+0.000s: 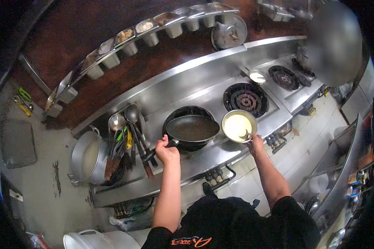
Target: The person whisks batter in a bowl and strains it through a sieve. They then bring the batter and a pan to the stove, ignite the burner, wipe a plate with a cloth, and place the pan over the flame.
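In the head view, our left hand (168,152) grips the frying pan (194,128) above the stove (205,98). Right of that pan, our right hand (257,144) clasps the saucepan (239,112) of yellow liquid (236,124); utensils (131,113) stand left.

Orange script lettering (197,241) runs across the front of your black shirt (245,220), with a smaller line of print (179,239) alongside it, but the words on your chest cannot be read with certainty at this angle. On the shelving to your right, the coloured packaging (354,191) is too small and blurred for you to make out any brand or number.
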A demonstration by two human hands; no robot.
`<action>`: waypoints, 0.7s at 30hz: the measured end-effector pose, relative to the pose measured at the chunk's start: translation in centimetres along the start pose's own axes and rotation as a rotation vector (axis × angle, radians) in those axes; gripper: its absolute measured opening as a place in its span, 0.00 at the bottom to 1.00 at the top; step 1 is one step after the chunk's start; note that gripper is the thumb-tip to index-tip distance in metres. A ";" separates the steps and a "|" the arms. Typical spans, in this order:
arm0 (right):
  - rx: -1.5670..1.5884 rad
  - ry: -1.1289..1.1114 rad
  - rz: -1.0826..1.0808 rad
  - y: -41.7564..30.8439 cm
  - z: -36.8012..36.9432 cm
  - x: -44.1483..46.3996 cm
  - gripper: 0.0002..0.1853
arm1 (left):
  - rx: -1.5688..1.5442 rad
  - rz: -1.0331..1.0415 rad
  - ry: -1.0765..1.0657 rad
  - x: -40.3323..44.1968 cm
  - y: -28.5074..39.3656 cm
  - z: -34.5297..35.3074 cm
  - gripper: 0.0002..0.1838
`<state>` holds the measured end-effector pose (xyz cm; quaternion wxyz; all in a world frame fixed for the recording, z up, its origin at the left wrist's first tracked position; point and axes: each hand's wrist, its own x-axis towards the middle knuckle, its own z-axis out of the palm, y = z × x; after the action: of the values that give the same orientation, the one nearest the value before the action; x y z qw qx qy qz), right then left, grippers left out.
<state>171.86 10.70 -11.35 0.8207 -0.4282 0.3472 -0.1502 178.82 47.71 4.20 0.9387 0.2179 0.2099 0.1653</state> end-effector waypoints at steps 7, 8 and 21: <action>-0.006 -0.003 0.055 0.9 2.1 3.3 0.16 | -0.188 0.067 0.296 7.5 -5.4 -1.1 0.14; 0.001 -0.037 0.055 0.9 2.2 3.7 0.15 | -0.196 0.071 0.311 8.1 -5.8 -1.3 0.14; -0.010 -0.212 0.234 2.3 1.6 8.9 0.19 | -0.340 -0.171 0.385 6.6 -7.0 -10.1 0.38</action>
<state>179.22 8.15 -16.47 0.8624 -0.4025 0.3068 -0.0058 181.30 47.87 -9.50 0.9151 0.0032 0.3715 0.1569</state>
